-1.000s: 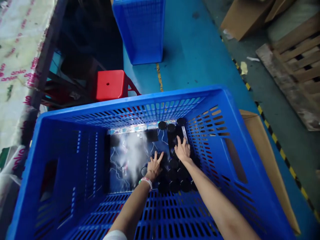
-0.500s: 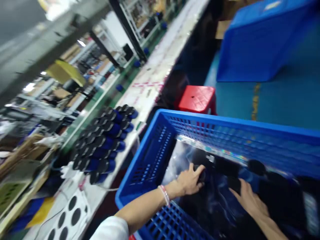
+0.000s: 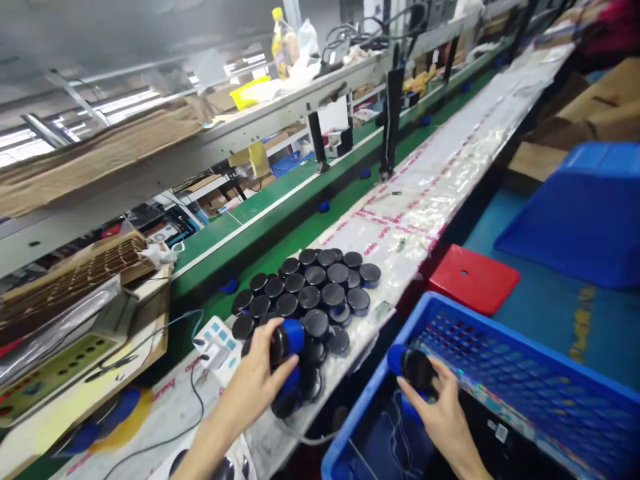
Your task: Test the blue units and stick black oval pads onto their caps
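Cylinder with a black cap and a glossy blue end [image 3: 287, 339] sits in the left hand [image 3: 253, 377], thumb and fingers curled part-way around its dark section, at the near edge of a close-packed group of black-topped, blue-sided cylinders [image 3: 310, 297] on a long table wrapped in white printed plastic [image 3: 385, 220]. Whether that grip takes in a second piece just below is not clear. Right hand [image 3: 440, 413] is closed to the width of a similar black-and-blue cylinder [image 3: 413, 365], held tilted above the near-left part of a blue slatted plastic crate [image 3: 525, 347]; another blue surface shows under the thumb, its contact uncertain.

Assessment: pieces appear rigid, light enough for one hand, and smooth, so likely to slip if pinched at the rim. A grip around the side wall looks soundest; the glossy finish may scuff.

Obstructions: neighbouring cylinders crowd the left fingers, and the raised crate rim stands between the hands. A white power strip [image 3: 217, 343] and a thin dark cable [image 3: 200, 400] lie beside the left forearm. Red plastic stool [image 3: 473, 277] stands just beyond the crate. Green conveyor belt [image 3: 280, 250] runs along the table's far side.
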### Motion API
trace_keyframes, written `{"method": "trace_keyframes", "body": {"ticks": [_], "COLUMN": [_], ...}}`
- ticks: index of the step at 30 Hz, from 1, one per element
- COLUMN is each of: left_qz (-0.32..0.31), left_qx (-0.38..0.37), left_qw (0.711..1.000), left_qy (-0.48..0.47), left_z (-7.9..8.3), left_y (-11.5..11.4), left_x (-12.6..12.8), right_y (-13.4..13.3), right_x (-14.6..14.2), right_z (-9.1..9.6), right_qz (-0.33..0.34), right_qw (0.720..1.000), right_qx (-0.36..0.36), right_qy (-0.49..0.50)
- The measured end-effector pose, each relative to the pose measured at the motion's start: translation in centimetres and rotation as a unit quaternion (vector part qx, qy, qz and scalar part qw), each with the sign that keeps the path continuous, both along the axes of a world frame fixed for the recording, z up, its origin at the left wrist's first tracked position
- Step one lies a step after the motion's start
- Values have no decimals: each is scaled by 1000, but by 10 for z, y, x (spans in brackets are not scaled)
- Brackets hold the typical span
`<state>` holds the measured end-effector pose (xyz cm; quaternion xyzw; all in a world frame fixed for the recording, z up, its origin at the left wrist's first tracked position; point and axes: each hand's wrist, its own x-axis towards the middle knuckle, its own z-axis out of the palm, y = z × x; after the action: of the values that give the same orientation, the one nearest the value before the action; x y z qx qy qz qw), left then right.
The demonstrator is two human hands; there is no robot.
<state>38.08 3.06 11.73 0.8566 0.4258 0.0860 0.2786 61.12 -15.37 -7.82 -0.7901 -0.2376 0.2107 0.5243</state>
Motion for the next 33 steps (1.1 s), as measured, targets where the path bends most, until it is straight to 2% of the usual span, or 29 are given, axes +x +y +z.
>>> {"method": "trace_keyframes", "body": {"ticks": [2, 4, 6, 8, 10, 13, 17, 20, 23, 25, 26, 28, 30, 32, 33], "left_qz": [31, 78, 128, 164, 184, 197, 163, 147, 148, 126, 99, 24, -61, -163, -233], "left_qx": [38, 55, 58, 59, 62, 68, 86, 122, 185, 228, 250, 283, 279, 223, 181], "left_qw": [998, 991, 980, 970, 966, 962, 968, 967, 959, 956, 957, 958, 958, 960, 955], "left_qy": [35, 94, 144, 167, 171, 176, 173, 171, 156, 131, 108, 45, -22, -37, -11], "left_z": [12, 20, 24, 23, 17, 3, -9, -7, 3, 14, 19, 25, 21, 0, -19], "left_y": [32, 58, 77, 92, 104, 117, 124, 124, 117, 105, 95, 67, 27, -27, -59], "left_x": [-14, -16, -9, 4, 17, 27, 23, 22, 35, 51, 62, 86, 115, 148, 164], "right_y": [51, 102, 152, 195, 228, 255, 265, 259, 226, 181, 150, 74, -20, -122, -171], "right_x": [-6, -16, -32, -51, -69, -87, -96, -93, -76, -52, -37, -4, 26, 45, 49], "right_z": [57, 105, 142, 163, 173, 174, 173, 179, 183, 172, 161, 125, 78, 27, 3], "right_qz": [18, 62, 137, 182, 203, 212, 235, 276, 271, 227, 195, 118, 34, -33, -59], "right_qw": [998, 993, 974, 960, 954, 950, 950, 947, 950, 961, 969, 984, 989, 976, 964], "right_qx": [35, 10, -21, -34, -52, -92, -104, -61, 12, 35, 29, -20, -106, -207, -256], "right_qy": [-43, -103, -178, -209, -216, -211, -180, -153, -151, -152, -148, -131, -102, -57, -32]}}
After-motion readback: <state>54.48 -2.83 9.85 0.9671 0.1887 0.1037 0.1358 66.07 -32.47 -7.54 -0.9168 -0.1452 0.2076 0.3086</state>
